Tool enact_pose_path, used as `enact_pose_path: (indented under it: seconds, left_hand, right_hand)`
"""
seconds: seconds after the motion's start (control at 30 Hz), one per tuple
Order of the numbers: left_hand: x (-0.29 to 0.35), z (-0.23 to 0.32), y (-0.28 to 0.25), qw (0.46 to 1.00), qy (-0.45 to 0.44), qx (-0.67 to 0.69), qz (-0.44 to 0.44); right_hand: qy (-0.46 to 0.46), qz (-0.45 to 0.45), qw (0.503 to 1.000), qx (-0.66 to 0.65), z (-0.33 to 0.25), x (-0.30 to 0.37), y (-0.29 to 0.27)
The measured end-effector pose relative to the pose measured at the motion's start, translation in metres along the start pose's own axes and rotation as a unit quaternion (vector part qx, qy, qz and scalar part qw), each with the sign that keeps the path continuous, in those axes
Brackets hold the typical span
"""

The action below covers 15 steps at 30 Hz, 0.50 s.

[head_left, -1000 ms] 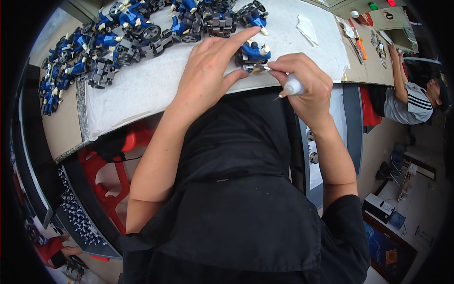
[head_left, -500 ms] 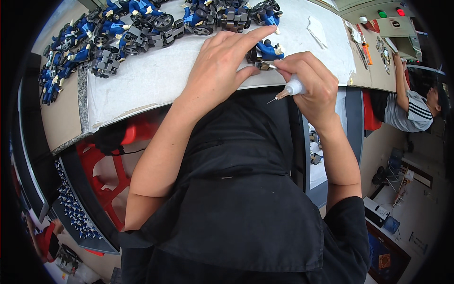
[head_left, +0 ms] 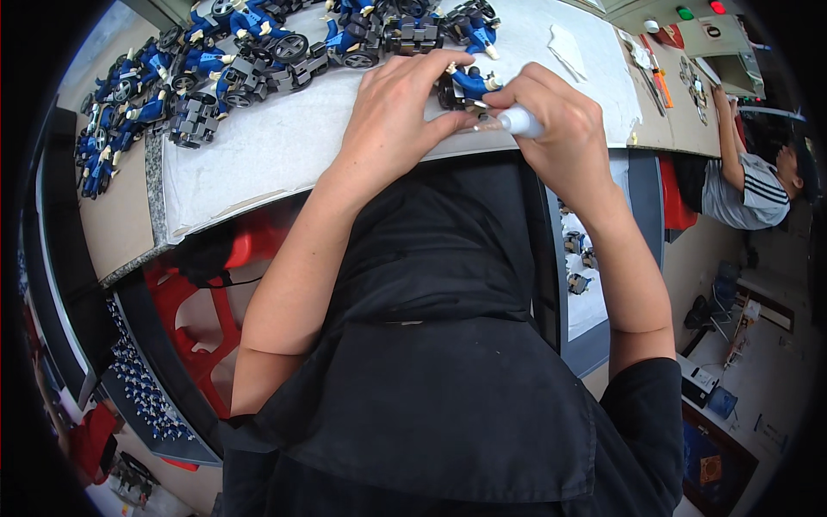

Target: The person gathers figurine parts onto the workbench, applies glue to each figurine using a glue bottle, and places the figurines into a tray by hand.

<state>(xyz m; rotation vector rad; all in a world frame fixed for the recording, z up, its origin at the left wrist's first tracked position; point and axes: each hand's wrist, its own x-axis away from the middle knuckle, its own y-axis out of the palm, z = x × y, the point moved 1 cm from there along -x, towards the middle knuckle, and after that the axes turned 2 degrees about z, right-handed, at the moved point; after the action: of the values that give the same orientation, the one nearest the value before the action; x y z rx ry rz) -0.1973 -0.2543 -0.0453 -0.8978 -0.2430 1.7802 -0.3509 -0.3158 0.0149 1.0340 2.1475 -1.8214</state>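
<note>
Your left hand (head_left: 392, 108) is curled narrow around a small toy with a blue plastic figure on a dark wheeled base (head_left: 470, 84), forefinger on the far side, thumb on the near side; the exact contact is partly hidden. Your right hand (head_left: 564, 129) grips a white plastic squeeze bottle with a narrow tip (head_left: 522, 122), tip pointing left, close to your left thumb; whether it touches the toy, can't tell. Toy is near the table's front edge, between both hands. Handling, my guess: toy light, body stiff, probably smooth and a bit slippery; wheels may roll, pale limbs look like the fragile bits, so take it by the chunky base, not arms or wheels. Bottle likely light and soft-walled, so hold the barrel loosely; hard squeezing could push out contents, and the thin tip could bend. Under the toy, white sheet covering (head_left: 276, 159); beyond, a heap of similar blue and dark wheeled toys (head_left: 289, 47), piled far side and left. To the right, crumpled white tissue (head_left: 566, 50), then an orange-handled tool (head_left: 662, 90).
</note>
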Motion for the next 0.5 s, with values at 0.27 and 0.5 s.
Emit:
enact_pose_path:
  seconds: [0.27, 0.5]
  left_hand:
    - [-0.01, -0.006, 0.011, 0.998, -0.038, 0.044, 0.017]
    - [-0.014, -0.006, 0.008, 0.996, -0.05, 0.07, -0.001]
  right_hand:
    - [0.04, -0.057, 0.997, -0.011, 0.009, -0.011, 0.0]
    - [0.03, -0.048, 0.998, 0.012, 0.001, -0.012, -0.002]
